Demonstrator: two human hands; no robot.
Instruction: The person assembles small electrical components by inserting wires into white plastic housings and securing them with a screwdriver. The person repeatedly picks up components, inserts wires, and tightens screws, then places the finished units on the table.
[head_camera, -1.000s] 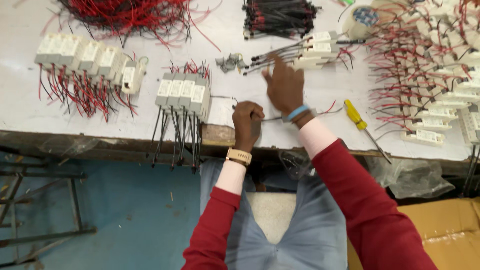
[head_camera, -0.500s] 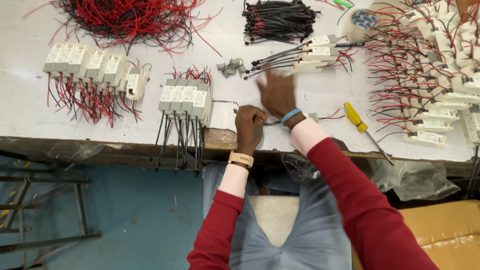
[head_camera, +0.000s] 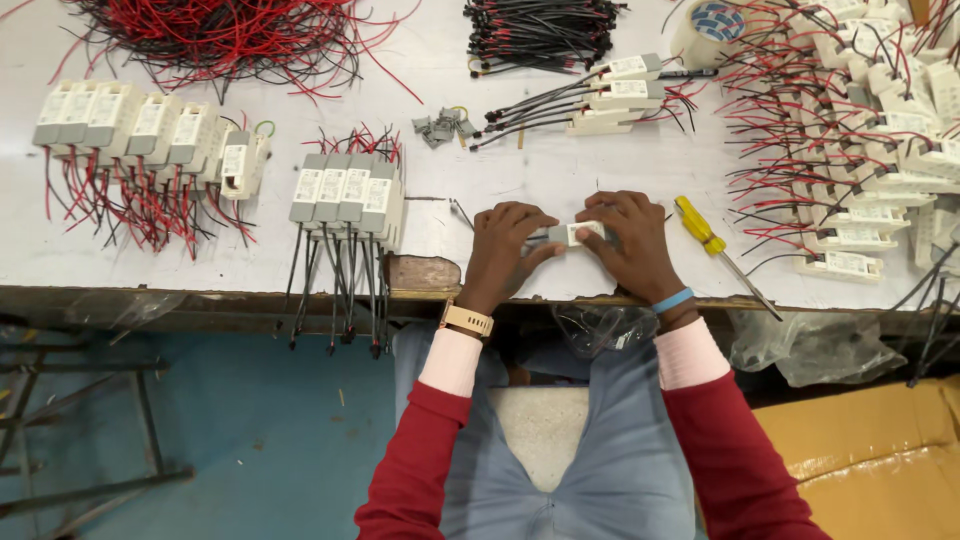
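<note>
At the near edge of the white surface (head_camera: 560, 180), both hands are meeting over a small white driver box (head_camera: 578, 233). The left hand (head_camera: 503, 250) is curling its fingers (head_camera: 520, 215) closed onto the box's left end, while the right hand (head_camera: 632, 243) is closing its fingers (head_camera: 610, 205) over the right end and top, so the box is lying between the two sets of fingertips, pinched from both sides (only its labelled face is showing). Just to the right of the right hand, a yellow-handled screwdriver (head_camera: 700, 228) is lying at a slant, close to the near edge. To the left of the left hand, a row of white boxes (head_camera: 345, 190) is standing with black wires hanging over the near edge. Further left, another row of boxes (head_camera: 150, 135) is trailing red wires. Beyond the hands, a few finished boxes (head_camera: 620, 85) are lying mid-surface. At the far edge, a heap of red and black wires (head_camera: 230, 30) and a bundle of black leads (head_camera: 540, 30) are resting. A roll of tape (head_camera: 708, 28) is sitting toward the far right corner.
</note>
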